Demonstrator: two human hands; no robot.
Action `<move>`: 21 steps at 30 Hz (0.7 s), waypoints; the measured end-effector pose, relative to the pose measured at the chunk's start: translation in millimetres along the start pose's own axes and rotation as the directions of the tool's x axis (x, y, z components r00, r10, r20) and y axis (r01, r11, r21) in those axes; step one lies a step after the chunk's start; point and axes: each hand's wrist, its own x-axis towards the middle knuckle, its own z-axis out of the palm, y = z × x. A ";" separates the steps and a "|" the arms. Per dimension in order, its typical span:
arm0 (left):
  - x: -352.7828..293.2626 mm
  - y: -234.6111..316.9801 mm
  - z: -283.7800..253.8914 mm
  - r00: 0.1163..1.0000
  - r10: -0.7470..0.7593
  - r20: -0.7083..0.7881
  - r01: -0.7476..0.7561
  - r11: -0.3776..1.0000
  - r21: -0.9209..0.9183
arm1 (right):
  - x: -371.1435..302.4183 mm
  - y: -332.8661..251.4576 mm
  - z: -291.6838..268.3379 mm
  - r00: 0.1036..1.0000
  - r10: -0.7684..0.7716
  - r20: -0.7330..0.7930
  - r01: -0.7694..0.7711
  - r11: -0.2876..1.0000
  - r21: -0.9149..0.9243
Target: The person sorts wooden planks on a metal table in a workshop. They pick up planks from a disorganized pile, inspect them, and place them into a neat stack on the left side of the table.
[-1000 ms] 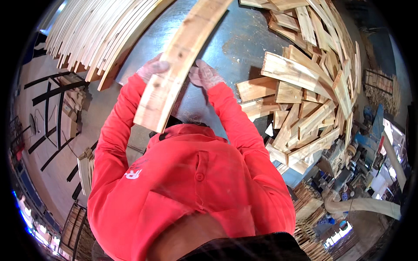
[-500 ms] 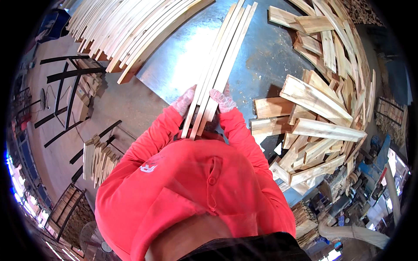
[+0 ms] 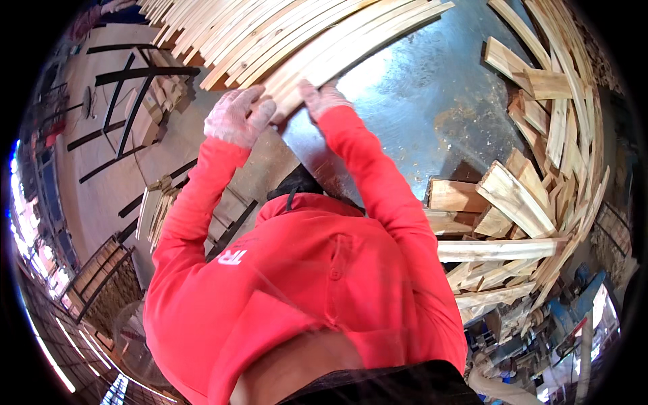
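Long pale wooden strips (image 3: 351, 44) lie side by side at the far end of the metal table, joining a larger row of strips (image 3: 236, 34). My left hand (image 3: 236, 116), in a whitish glove, is at the near ends of these strips, its thumb apart from its fingers and its fingertips beside the wood. My right hand (image 3: 324, 101), also gloved, is closed at the near right corner of the outermost strips. Its fingers rest on the top and along the side edge. The undersides of the strips are hidden.
The shiny metal tabletop (image 3: 412, 88) carries a heap of rough wood offcuts (image 3: 516, 199) on its right. On the floor to the left stand black metal racks (image 3: 145, 72) with stacked wood. Blue machinery (image 3: 574, 304) and a pale hose (image 3: 499, 385) are at lower right.
Both hands have moved left and away from my body with the strips. The strips held before my chest now lie against the larger row. My left hand has loosened its grip.
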 end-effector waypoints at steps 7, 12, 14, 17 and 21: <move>51.6 -21.1 93.5 0.969 0.232 -0.080 -0.151 0.820 0.552 | -92.5 15.0 -89.6 0.882 -0.341 -0.326 0.222 0.910 -0.351; 53.6 29.9 77.3 0.994 -0.070 0.087 -0.005 0.747 0.665 | -276.8 98.5 -230.6 0.027 -0.143 -0.989 -0.552 0.823 -0.134; 66.3 68.0 79.3 0.983 0.065 0.174 -0.139 0.881 0.452 | -314.8 168.8 -243.5 -0.118 0.407 -0.906 -0.735 0.578 0.355; 42.6 156.4 91.3 0.876 0.378 0.298 -0.324 0.921 -0.217 | -331.8 228.4 -231.4 -0.153 0.650 -0.745 -0.568 0.559 0.605; 5.0 220.1 160.8 0.621 0.532 0.575 0.286 0.530 -0.799 | -335.6 168.3 -191.8 0.201 0.301 -0.932 0.321 0.879 0.353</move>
